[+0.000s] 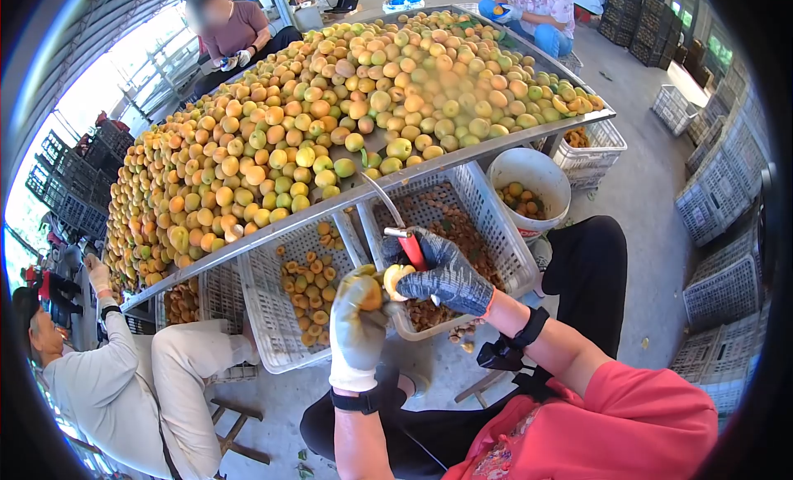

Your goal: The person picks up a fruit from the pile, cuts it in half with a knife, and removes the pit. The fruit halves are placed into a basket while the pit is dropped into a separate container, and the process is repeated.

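Observation:
A red-handled curved knife (410,247) is gripped in my right hand (454,273), which wears a dark grey glove; its thin blade points up toward the tray edge. Between my hands is a cut apricot half (398,282), pale inside, against my right fingers. My left hand (355,323), in a pale stained glove, is closed around an orange apricot piece, mostly hidden by its fingers. Both hands are above two plastic crates: the left crate (263,331) holds apricot halves, the right crate (508,240) pits and scraps.
A metal-edged table (487,145) piled with apricots (273,133) stands ahead. A white bucket (529,170) with fruit is at its right. A co-worker (116,381) sits at left; two other people sit at the far side. Stacked crates (727,191) line the right.

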{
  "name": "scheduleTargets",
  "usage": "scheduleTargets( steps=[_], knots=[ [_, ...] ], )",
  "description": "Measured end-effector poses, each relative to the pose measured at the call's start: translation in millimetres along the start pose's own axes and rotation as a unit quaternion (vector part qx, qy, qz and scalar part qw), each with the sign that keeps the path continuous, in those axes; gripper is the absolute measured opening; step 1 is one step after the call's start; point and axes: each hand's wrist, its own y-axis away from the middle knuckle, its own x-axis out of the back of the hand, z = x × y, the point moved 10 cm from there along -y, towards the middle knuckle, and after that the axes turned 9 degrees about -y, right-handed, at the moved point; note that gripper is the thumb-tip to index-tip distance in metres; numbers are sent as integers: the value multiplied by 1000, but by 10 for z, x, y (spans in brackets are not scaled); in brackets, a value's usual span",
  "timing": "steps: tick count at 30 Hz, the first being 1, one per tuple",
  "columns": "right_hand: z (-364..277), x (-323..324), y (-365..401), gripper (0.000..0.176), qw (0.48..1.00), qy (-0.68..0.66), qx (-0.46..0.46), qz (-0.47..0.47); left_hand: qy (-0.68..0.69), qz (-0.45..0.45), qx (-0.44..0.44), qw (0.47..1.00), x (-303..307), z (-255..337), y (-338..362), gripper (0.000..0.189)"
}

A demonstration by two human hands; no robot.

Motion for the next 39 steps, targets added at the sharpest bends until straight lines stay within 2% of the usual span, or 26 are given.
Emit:
scheduleTargets(
  steps=[1,4,5,7,8,10,12,14,15,16,18,19,20,22,24,25,27,28,29,30,31,32,34,36,38,39],
  knots=[
    [7,29,-37,56,1000,19,7,4,-3,-61,14,998,-97,-33,-2,28],
    [24,56,-93,47,996,84,18,1,-43,-28,-45,998,-69,-42,-9,29],
    [-33,67,-88,45,979,191,61,17,-34,-2,-52,998,-57,-21,-25,26],
    [-262,-34,-1,41,908,365,197,66,-80,25,-84,993,-7,25,-51,25],
    [-259,-62,2,41,908,364,198,66,-125,49,-112,985,16,76,-52,23],
    [-406,-167,89,36,856,429,280,77,-159,77,-121,977,9,109,-36,21],
    [-443,-242,115,31,833,463,296,59,-205,70,-137,967,21,86,-34,23],
    [-314,-502,130,25,743,606,279,-49,-183,79,-134,971,112,-22,-63,21],
    [-269,-572,153,22,718,617,317,-51,-161,89,-132,974,152,-58,-82,20],
    [-240,-543,144,22,718,617,317,-50,-161,88,-131,974,156,-67,-94,20],
    [-315,-438,95,18,769,553,321,-10,-160,152,-123,967,342,-13,-99,18],
    [-391,-305,78,22,800,508,316,43,-222,148,-139,954,487,73,-171,20],
    [-455,-142,82,27,827,461,309,97,-245,200,-166,934,779,129,-252,19],
    [-481,88,55,30,822,484,262,145,-466,371,-295,747,1131,549,-101,20],
    [-472,272,9,32,811,528,197,155,-498,467,-297,668,1463,728,-9,27],
    [-485,367,38,29,822,508,202,157,-297,412,-197,839,1604,580,-102,30],
    [-516,481,68,27,832,488,204,164,-75,299,-146,940,1332,400,-215,27],
    [-326,671,6,22,954,243,94,148,60,210,-90,972,1118,250,-337,28],
    [-73,698,0,20,992,-23,-22,120,104,149,-51,982,870,141,-375,31],
    [-90,694,4,20,991,-23,-19,127,147,86,-11,985,515,16,-373,34],
    [-128,617,-37,16,982,-144,18,120,77,83,-12,993,355,-53,-383,40],
    [-190,565,-65,12,957,-262,57,109,84,69,18,994,152,-176,-340,42],
    [-265,415,-70,14,936,-344,31,63,37,-21,22,999,-166,-333,-360,42],
    [-359,416,-88,17,929,-353,74,83,40,-19,32,998,-453,-422,-314,43],
    [-421,472,-86,17,930,-328,99,132,-44,44,-63,996,-576,-241,-210,44],
    [-451,551,-67,16,929,-303,117,175,17,22,36,999,-582,-454,-271,46]
  ],
)
